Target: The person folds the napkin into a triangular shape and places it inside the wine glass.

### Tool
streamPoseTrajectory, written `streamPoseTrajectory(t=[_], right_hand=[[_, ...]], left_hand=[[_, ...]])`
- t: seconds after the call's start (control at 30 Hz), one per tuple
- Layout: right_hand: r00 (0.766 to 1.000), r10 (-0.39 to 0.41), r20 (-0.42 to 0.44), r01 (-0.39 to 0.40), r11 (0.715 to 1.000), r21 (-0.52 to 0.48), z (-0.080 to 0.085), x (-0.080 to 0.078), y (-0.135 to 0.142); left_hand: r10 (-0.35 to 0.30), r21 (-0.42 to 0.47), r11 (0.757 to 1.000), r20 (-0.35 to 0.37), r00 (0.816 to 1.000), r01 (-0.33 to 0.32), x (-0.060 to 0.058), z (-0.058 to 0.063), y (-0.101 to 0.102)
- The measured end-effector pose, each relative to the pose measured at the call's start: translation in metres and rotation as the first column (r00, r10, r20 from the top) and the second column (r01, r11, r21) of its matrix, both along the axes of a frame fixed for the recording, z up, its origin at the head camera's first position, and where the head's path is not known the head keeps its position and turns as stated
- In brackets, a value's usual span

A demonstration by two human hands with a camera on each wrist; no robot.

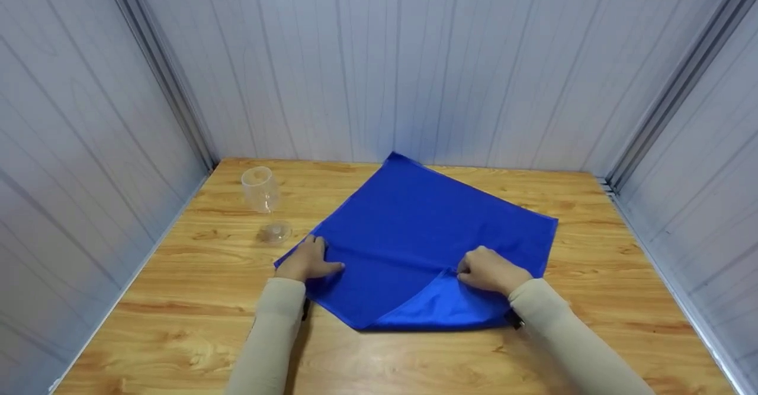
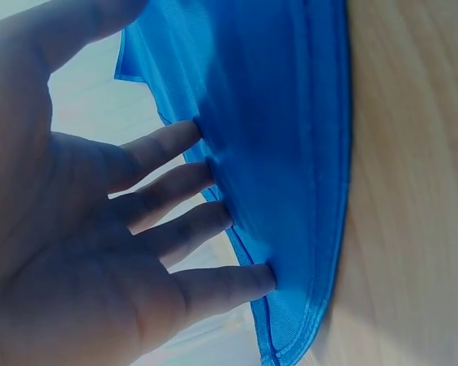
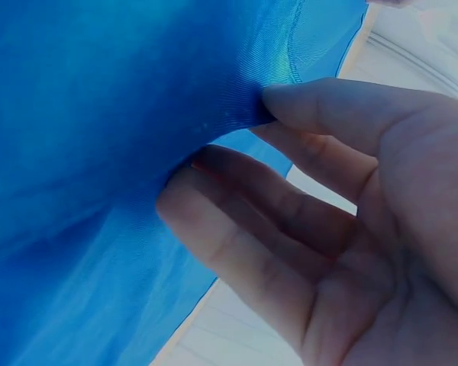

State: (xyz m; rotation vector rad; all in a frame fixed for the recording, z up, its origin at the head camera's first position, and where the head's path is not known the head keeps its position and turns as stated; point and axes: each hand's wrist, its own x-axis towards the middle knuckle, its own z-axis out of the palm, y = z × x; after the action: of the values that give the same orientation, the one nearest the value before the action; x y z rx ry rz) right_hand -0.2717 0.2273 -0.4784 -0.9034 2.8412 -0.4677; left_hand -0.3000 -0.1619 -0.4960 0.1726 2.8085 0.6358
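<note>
A blue cloth (image 1: 414, 217) lies spread on the table, its near right corner folded up and inward so the shinier underside shows. My right hand (image 1: 491, 269) pinches that corner between thumb and index finger; the right wrist view shows the cloth (image 3: 122, 114) gripped at its edge, with the other fingers loosely bent below. At the cloth's left corner my left hand (image 1: 308, 260) rests with fingers spread. In the left wrist view the fingertips of the left hand (image 2: 122, 221) touch the cloth (image 2: 267, 152), and nothing is held in the palm.
A clear stemmed glass (image 1: 260, 190) stands upright on the wooden table (image 1: 195, 324), left of the cloth and beyond my left hand. Pale panel walls (image 1: 367, 63) enclose the table at the back and both sides. The cloth's far corner reaches the back wall.
</note>
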Motion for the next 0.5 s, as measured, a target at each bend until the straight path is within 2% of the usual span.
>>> streamPoseTrajectory(t=[0.23,0.37,0.5], right_hand=[[1.000,-0.023,-0.020,0.023,1.000,0.015,-0.004,-0.017,0.003],[0.995,-0.081,-0.065,0.080,0.997,-0.021,-0.010,-0.029,0.000],[0.985,-0.125,-0.122,0.116,0.990,-0.077,-0.017,-0.042,-0.006]], left_hand=[[0.016,-0.005,1.000,-0.002,1.000,-0.016,0.000,0.000,0.002],[0.007,-0.007,1.000,-0.015,1.000,-0.007,0.000,0.001,0.003],[0.018,-0.004,1.000,0.017,1.000,-0.018,0.002,0.000,0.004]])
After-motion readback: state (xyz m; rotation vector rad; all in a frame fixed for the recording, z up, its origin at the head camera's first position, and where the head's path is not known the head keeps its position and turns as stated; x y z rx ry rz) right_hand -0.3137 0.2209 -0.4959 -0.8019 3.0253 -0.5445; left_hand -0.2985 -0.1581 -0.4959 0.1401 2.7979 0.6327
